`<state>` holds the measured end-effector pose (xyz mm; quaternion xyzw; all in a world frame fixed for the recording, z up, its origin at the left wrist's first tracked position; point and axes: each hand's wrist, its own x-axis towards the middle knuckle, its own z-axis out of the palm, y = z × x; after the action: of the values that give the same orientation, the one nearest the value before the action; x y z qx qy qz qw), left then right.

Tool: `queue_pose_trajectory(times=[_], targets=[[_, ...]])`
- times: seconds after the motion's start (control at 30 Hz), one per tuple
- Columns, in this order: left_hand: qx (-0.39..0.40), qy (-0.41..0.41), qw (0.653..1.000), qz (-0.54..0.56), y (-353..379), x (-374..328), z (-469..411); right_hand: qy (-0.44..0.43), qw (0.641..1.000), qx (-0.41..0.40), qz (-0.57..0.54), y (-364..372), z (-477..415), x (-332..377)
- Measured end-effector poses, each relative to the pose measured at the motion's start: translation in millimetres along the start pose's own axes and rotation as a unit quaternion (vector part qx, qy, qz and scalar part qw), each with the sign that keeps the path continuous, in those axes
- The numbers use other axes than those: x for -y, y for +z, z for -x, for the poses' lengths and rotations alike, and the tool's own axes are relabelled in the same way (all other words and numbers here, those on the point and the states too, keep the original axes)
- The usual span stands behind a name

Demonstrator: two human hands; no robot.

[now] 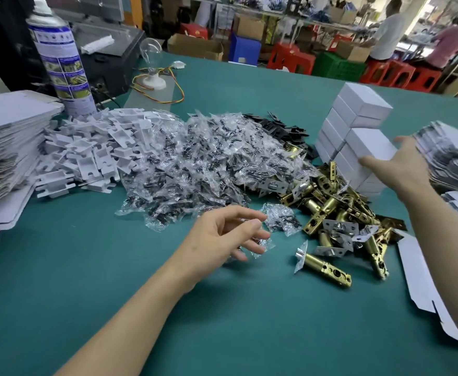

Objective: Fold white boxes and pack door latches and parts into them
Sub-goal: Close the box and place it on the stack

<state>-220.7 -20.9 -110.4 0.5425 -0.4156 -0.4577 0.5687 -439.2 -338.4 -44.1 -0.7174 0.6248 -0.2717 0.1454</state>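
Note:
My right hand (401, 169) holds a closed white box (368, 145) at the top of a stack of folded white boxes (355, 109) at the right of the green table. My left hand (222, 237) hovers open over the table, fingers spread beside a small clear bag of black screws (282, 218). A pile of brass door latches (339, 210) lies right of it, with one latch (322, 264) lying apart. A large heap of clear screw bags (195, 164) fills the middle. White plastic inserts (92, 147) are heaped to its left, black plates (282, 126) behind.
Flat white box blanks (8, 137) are stacked at the left edge, and one blank (423, 278) lies under my right forearm. A stack of printed leaflets (447, 150) sits far right. A spray can (59, 55) and a light bulb (150, 63) stand at the back. People work behind.

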Motion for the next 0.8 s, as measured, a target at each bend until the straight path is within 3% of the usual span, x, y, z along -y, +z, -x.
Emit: queue_pose_trajectory(times=[0.8], targets=[[0.011, 0.005, 1.0, 0.003, -0.2, 6.9, -2.0, 0.001, 1.0, 0.008, 0.0, 7.3, -5.1, -7.8]])
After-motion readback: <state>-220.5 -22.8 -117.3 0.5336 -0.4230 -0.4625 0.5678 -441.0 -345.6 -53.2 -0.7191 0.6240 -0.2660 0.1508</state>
